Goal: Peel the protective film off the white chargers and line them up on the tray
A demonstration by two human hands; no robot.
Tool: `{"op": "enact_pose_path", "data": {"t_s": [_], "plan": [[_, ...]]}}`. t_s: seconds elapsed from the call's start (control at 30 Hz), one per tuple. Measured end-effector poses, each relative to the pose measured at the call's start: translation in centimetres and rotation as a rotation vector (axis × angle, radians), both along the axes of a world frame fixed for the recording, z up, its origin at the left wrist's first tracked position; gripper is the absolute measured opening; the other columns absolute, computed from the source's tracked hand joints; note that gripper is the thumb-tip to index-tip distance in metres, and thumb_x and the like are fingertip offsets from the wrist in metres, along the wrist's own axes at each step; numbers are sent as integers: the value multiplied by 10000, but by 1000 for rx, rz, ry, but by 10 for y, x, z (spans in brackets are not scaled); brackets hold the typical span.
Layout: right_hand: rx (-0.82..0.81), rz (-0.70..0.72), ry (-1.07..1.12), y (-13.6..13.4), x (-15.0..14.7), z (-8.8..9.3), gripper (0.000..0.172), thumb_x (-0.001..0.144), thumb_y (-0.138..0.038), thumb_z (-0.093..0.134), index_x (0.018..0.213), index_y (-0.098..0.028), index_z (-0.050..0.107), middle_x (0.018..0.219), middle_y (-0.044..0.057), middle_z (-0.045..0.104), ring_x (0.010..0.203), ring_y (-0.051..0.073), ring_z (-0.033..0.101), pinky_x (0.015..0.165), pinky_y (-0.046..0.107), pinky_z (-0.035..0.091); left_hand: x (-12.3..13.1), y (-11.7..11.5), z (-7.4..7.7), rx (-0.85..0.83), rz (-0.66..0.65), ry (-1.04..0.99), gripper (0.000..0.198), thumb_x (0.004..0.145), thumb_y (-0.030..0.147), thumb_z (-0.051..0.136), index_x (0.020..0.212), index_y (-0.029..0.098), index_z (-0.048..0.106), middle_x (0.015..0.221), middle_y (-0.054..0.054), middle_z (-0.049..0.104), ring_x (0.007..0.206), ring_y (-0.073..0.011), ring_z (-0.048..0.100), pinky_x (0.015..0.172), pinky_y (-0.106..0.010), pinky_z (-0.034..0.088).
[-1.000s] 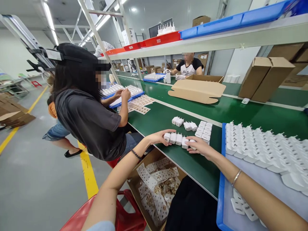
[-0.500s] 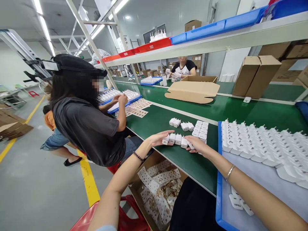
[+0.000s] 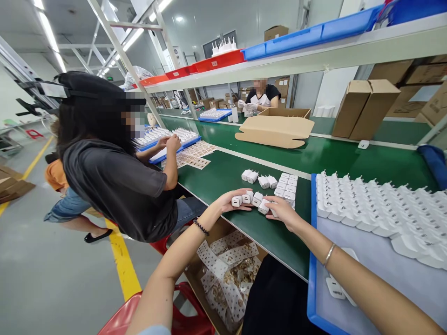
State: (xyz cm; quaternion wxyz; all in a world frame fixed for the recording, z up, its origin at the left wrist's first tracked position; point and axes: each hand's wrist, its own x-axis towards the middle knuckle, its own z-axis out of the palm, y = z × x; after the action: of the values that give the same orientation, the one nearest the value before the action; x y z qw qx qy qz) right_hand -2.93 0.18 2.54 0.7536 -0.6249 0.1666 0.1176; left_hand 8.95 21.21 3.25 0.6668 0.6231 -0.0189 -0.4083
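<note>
My left hand (image 3: 228, 201) is closed around white USB plug chargers (image 3: 236, 201), its thumb above and its fingers beneath them. Another charger (image 3: 257, 199) sits in the gap between my hands. On the right, my right hand (image 3: 283, 213) grips a charger (image 3: 263, 206), with part of one more showing by its fingers. The row is held just over the front edge of the green bench (image 3: 223, 170). Just behind it, pairs of chargers (image 3: 267, 181) lie on the bench, beside a block of stacked chargers (image 3: 287, 187).
At right, a blue tray (image 3: 312, 260) holds rows of chargers, with loose ones near its front. A carton of sticker sheets (image 3: 223, 260) stands below the bench. A co-worker (image 3: 115, 172) sits at left; another person (image 3: 261, 97) works across the bench. A flattened carton (image 3: 272, 132) lies behind.
Both hands have drawn the row of chargers slightly up and toward me, and the chargers now tilt unevenly with their port faces showing. The view has shifted a little to the right.
</note>
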Motion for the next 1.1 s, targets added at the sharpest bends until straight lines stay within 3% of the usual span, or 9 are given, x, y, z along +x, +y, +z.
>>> {"op": "enact_pose_path", "data": {"t_s": [0.17, 0.33, 0.53, 0.73, 0.97, 1.1], "plan": [[129, -34, 4, -5, -12, 1, 266, 1014, -301, 677, 1232, -149, 673, 1269, 100, 679, 1078, 216, 693, 903, 407, 623, -10, 0, -1, -8, -12, -13, 475, 789, 230, 821, 1229, 137, 666, 1148, -135, 752, 964, -257, 763, 927, -433, 641], [195, -52, 24, -12, -21, 5, 254, 1013, -289, 678, 1221, -143, 671, 1226, 92, 688, 1029, 202, 702, 863, 383, 632, -24, -4, 10, 3, -46, -33, 428, 733, 205, 846, 1129, 131, 703, 1105, -118, 739, 934, -240, 758, 874, -373, 654], [185, -73, 9, -44, -51, 18, 217, 1011, -257, 679, 1196, -144, 686, 1181, 81, 704, 989, 187, 707, 845, 366, 635, -53, -33, 27, -27, -98, -73, 385, 695, 211, 861, 1055, 155, 736, 1132, -113, 729, 1011, -261, 728, 889, -393, 651], [118, -218, 17, -106, -117, 15, 197, 1008, -204, 657, 1185, -146, 720, 1162, 83, 737, 987, 184, 719, 859, 364, 638, -95, -103, 16, -96, -226, -75, 399, 697, 245, 870, 1075, 185, 757, 1153, -81, 732, 1024, -253, 711, 909, -405, 631], [-23, -449, 62, -179, -207, -17, 246, 993, -201, 632, 1212, -156, 734, 1258, 101, 735, 1062, 204, 716, 890, 374, 634, -152, -212, -15, -106, -473, -70, 452, 717, 300, 865, 1141, 181, 763, 1106, -97, 752, 919, -207, 706, 893, -366, 596], [-158, -496, 106, -209, -250, -36, 247, 1028, -301, 636, 1215, -158, 711, 1252, 106, 724, 1039, 196, 718, 869, 368, 631, -184, -257, -32, -77, -625, -112, 463, 778, 362, 830, 1192, 172, 748, 1023, -107, 755, 825, -191, 698, 808, -340, 578]]}}
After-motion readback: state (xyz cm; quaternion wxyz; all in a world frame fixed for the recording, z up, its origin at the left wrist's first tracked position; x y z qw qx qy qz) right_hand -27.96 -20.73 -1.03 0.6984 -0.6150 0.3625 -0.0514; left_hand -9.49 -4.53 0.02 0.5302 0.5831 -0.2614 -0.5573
